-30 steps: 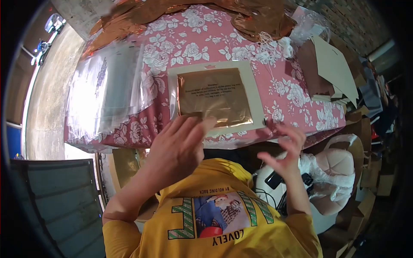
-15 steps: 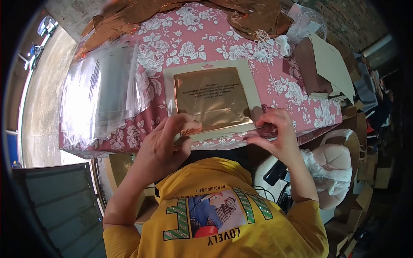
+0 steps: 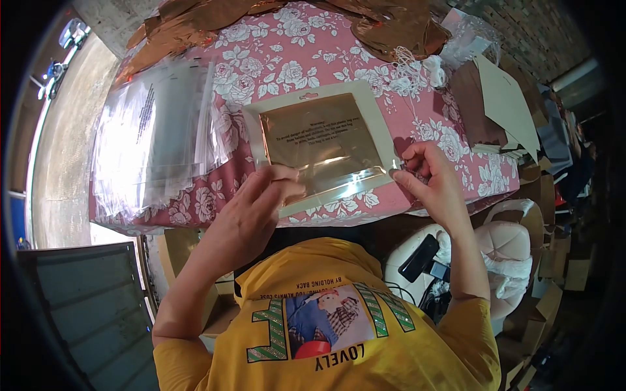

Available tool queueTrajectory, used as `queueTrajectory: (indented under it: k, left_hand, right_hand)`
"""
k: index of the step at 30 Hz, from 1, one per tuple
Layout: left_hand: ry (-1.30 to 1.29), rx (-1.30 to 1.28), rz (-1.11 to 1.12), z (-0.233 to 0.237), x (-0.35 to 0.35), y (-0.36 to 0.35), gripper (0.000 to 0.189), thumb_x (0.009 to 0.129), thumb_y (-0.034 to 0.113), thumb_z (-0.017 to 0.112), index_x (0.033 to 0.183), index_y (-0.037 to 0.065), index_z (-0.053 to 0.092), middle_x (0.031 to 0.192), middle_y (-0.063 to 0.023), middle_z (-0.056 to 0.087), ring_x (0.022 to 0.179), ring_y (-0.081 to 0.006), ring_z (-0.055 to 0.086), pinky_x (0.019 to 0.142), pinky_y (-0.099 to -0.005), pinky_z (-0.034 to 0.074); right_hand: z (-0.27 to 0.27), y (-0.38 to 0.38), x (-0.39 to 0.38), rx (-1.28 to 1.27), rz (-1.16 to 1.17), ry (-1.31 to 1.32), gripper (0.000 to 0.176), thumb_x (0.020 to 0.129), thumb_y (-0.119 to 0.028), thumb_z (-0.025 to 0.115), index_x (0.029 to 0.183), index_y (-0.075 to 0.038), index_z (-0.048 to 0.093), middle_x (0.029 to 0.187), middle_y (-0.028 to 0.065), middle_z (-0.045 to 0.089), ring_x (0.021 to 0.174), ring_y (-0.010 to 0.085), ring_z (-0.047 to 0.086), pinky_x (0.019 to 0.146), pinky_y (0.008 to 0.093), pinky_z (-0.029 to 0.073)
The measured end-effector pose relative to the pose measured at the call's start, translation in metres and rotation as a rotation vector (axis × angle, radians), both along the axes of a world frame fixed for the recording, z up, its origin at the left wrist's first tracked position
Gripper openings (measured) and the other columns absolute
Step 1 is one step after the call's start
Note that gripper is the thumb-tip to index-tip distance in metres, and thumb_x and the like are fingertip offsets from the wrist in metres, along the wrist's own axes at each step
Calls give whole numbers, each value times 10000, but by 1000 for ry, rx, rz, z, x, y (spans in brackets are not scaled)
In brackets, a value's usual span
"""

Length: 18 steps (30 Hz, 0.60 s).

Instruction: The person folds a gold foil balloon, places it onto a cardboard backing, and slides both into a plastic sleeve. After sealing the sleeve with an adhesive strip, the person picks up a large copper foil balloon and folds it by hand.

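A cream card frame in a clear bag (image 3: 319, 146), with gold foil showing through its window, lies on the floral tablecloth (image 3: 313, 52). My left hand (image 3: 257, 208) pinches the bag's near left corner between thumb and fingers. My right hand (image 3: 427, 179) pinches the near right corner, where the bag's shiny flap catches the light. The near edge looks lifted slightly off the cloth.
A stack of clear plastic bags (image 3: 153, 140) lies at the table's left. Crumpled copper foil (image 3: 391, 26) and white string (image 3: 417, 68) sit at the far side. Cardboard sheets (image 3: 505, 104) stand to the right. A padded chair (image 3: 508, 251) with a black device is at lower right.
Both hands moved from the air near the table's edge onto the bag's near corners and closed on them. The card frame shifted a little and its near edge rose.
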<state>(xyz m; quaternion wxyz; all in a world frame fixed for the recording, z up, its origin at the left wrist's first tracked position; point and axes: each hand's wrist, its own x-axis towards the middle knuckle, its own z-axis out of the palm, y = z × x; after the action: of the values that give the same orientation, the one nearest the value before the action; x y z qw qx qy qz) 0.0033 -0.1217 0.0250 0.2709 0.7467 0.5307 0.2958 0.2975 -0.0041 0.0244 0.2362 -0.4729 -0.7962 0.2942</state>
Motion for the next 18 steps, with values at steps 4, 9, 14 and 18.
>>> queueTrajectory:
  k: [4, 9, 14, 18]
  left_hand:
    - [145, 44, 15, -15, 3, -6, 453, 808, -23, 534, 1254, 51, 554, 1253, -159, 500, 1218, -388, 467, 1023, -434, 420]
    - [442, 247, 3, -4, 8, -10, 505, 809, 40, 563, 1312, 77, 558, 1358, -88, 522, 1291, -318, 473, 1106, -474, 366]
    - [488, 224, 31, -9, 2, -29, 548, 877, 106, 606, 1413, 144, 496, 1466, -25, 501, 1411, -244, 403, 1186, -477, 254]
    - [616, 407, 93, -27, -1, -32, 497, 892, 120, 594, 1384, 148, 529, 1461, -19, 514, 1421, -238, 399, 1194, -462, 238]
  right_hand:
    - [-3, -7, -6, 706, 46, -158, 305, 803, -78, 741, 1074, -49, 604, 1036, 102, 617, 869, 281, 605, 765, 410, 481]
    - [-6, -52, -54, 543, 621, -211, 772, 810, -419, 726, 1431, -46, 457, 1484, 124, 455, 1394, 320, 401, 1151, 451, 339]
    - [-24, -40, -25, 558, 392, -313, 820, 797, -447, 721, 1440, -26, 435, 1487, 136, 455, 1389, 321, 420, 1136, 435, 362]
    - [-28, -45, -6, 591, 301, -342, 799, 766, -357, 760, 1425, -24, 456, 1479, 142, 463, 1351, 316, 465, 1107, 427, 399]
